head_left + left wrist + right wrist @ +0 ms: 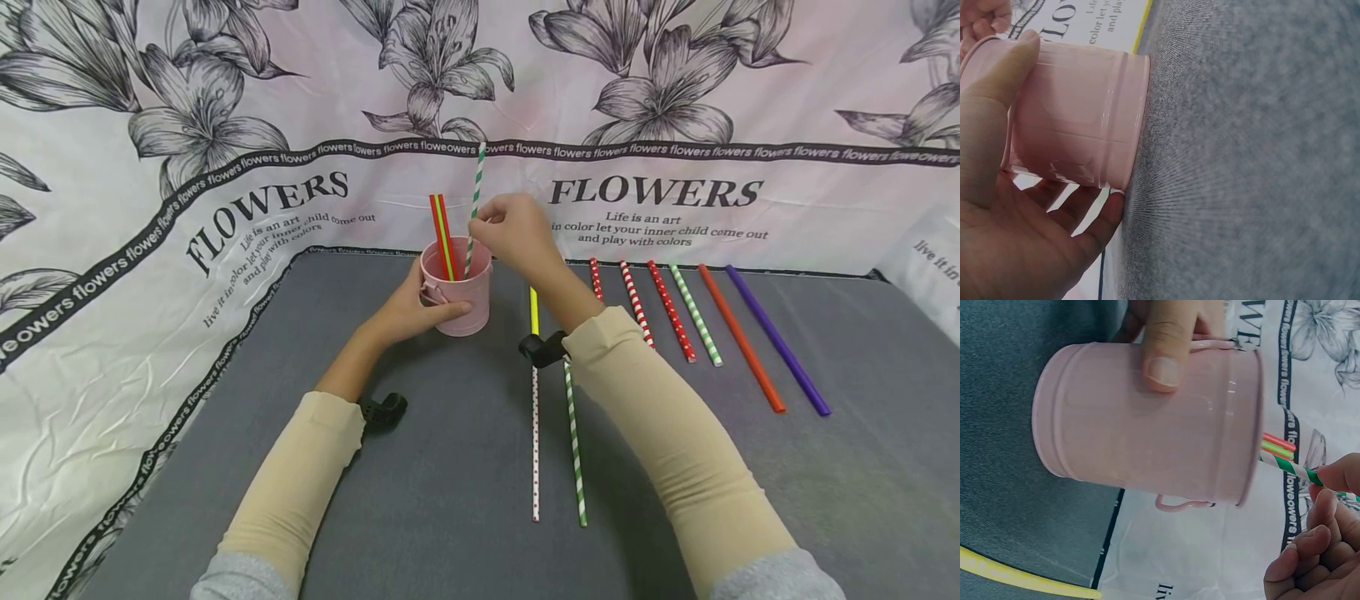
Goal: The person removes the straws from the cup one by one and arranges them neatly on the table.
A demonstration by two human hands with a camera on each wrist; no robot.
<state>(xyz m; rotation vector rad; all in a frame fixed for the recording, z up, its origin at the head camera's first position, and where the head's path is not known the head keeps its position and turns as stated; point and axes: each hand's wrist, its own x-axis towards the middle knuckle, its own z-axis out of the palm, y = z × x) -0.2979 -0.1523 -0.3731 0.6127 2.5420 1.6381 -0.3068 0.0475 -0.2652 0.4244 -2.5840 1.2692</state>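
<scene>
A small pink metal bucket (462,312) stands upright on the grey table, with a looped handle at its side. My left hand (412,308) grips it from the left, thumb across its front and fingers round the far side. Inside lean red and yellow-green straws (442,233). My right hand (517,229) pinches a green-and-white striped straw (1288,465) between thumb and forefinger above the rim. That straw's lower end is inside the bucket and its top rises above my fingers. In the left wrist view the bucket (1079,112) hides what it contains.
To the right lie red-and-white patterned straws (670,312), a pale green striped straw (696,317), an orange straw (742,337) and a purple straw (778,342). Nearer me are a dotted white straw (536,450), a green striped straw (576,450) and a yellow straw (534,312). Flowered cloth (450,200) hangs behind.
</scene>
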